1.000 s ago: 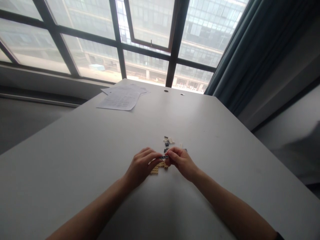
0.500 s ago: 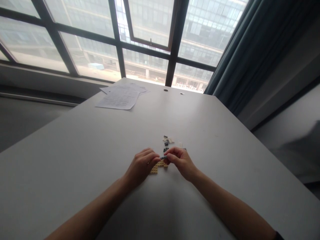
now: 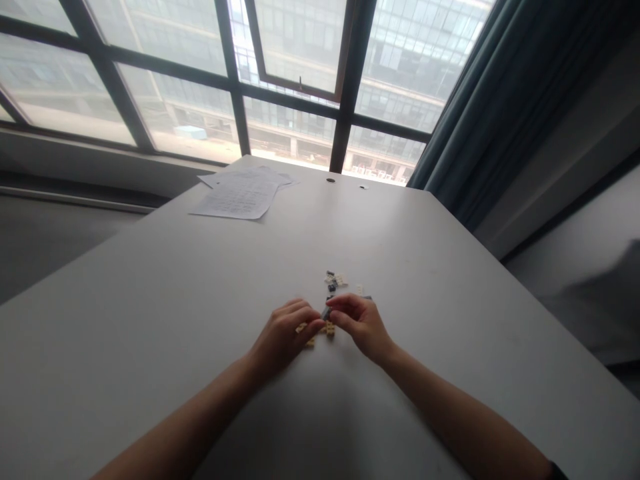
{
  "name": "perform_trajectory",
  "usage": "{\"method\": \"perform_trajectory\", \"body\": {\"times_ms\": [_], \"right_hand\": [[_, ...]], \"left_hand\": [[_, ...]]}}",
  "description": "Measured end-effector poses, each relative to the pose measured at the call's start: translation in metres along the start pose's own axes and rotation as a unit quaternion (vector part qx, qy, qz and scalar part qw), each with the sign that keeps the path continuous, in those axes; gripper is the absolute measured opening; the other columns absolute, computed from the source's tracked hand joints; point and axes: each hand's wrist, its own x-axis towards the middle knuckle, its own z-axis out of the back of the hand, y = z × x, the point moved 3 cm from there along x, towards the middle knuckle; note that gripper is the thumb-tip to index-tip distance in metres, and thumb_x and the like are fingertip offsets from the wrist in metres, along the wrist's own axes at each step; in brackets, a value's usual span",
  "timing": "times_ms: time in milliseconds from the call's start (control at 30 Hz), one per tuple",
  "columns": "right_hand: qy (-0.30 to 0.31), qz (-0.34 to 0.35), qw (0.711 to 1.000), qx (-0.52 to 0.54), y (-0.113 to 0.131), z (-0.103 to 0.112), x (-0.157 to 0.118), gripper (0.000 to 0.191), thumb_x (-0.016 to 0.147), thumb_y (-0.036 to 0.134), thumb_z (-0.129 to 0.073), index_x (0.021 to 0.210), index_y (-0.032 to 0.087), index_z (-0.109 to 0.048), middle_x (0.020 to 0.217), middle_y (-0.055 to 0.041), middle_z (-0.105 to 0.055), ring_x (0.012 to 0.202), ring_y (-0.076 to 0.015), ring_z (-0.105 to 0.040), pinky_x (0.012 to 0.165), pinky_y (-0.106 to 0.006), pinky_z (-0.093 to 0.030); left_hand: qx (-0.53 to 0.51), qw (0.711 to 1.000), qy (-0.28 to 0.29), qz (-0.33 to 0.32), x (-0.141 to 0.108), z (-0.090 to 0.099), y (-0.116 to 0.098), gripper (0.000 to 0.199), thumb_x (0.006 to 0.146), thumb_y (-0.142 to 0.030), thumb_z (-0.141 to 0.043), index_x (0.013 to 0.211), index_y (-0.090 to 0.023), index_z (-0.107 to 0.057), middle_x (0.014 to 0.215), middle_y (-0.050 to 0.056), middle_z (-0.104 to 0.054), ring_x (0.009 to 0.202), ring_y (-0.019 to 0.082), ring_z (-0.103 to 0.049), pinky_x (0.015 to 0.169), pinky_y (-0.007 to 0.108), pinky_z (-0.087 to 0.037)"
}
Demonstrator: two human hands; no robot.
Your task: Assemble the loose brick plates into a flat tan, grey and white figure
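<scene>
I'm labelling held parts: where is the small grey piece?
In the head view, the small grey piece is below centre, held between the left hand and right hand, with tan bricks just below in the picture.

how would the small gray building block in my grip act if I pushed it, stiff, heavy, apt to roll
The gray building block is probably stiff, given its straight edges. It's small and narrow, so likely light. Its flat-looking side suggests sliding rather than rolling.
</scene>
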Motion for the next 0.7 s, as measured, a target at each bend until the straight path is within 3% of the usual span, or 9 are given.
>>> {"method": "perform_trajectory", "body": {"times_ms": [167,300,433,533,700], "right_hand": [[0.036,0.119,0.98,-0.156,0.01,-0.003,-0.005,0.032,0.075,0.025,-0.072,0.107,0.023,-0.067,0.095,-0.0038,-0.064,0.078,-0.0144,-0.06,0.073,-0.03,-0.051],[0.022,0.167,0.955,-0.245,0.016,-0.006,-0.008,0.031,0.076,0.026,-0.071,0.106,0.024,-0.066,0.094,-0.0035,-0.064,0.079,-0.0147,-0.059,0.074,-0.029,-0.05],[0.024,0.172,0.936,-0.305,0.021,0.004,-0.007,0.035,0.074,0.022,-0.073,0.108,0.025,-0.065,0.099,-0.0038,-0.064,0.089,-0.0172,-0.058,0.081,-0.031,-0.049],[0.033,0.157,0.909,-0.384,0.023,0.021,-0.007,0.039,0.07,0.021,-0.075,0.108,0.026,-0.066,0.107,-0.0044,-0.062,0.103,-0.0208,-0.054,0.093,-0.037,-0.044],[0.052,0.107,0.858,-0.499,0.009,0.037,-0.012,0.041,0.065,0.022,-0.077,0.105,0.03,-0.068,0.122,-0.004,-0.055,0.12,-0.0255,-0.042,0.104,-0.045,-0.03]], "left_hand": [[-0.045,0.997,0.027,0.054,0.001,-0.002,0.0,0.026,0.091,-0.031,-0.052,0.07,-0.017,-0.058,0.069,0.0,-0.056,0.069,0.012,-0.053,0.067,0.023,-0.042],[-0.07,0.994,0.047,0.074,0.001,-0.003,0.0,0.027,0.091,-0.031,-0.051,0.07,-0.017,-0.059,0.07,0.0,-0.057,0.069,0.012,-0.054,0.067,0.024,-0.042],[-0.053,0.996,0.029,0.069,0.001,0.002,0.003,0.026,0.093,-0.032,-0.046,0.078,-0.018,-0.063,0.075,0.001,-0.061,0.074,0.013,-0.056,0.071,0.025,-0.044],[0.015,0.999,0.001,0.042,0.001,0.007,0.008,0.02,0.092,-0.032,-0.049,0.09,-0.019,-0.064,0.087,0.004,-0.064,0.084,0.017,-0.056,0.079,0.03,-0.044],[0.134,0.989,0.059,-0.016,-0.002,0.002,0.01,0.024,0.083,-0.039,-0.062,0.1,-0.022,-0.063,0.104,0.006,-0.064,0.103,0.023,-0.052,0.09,0.039,-0.04]]}}
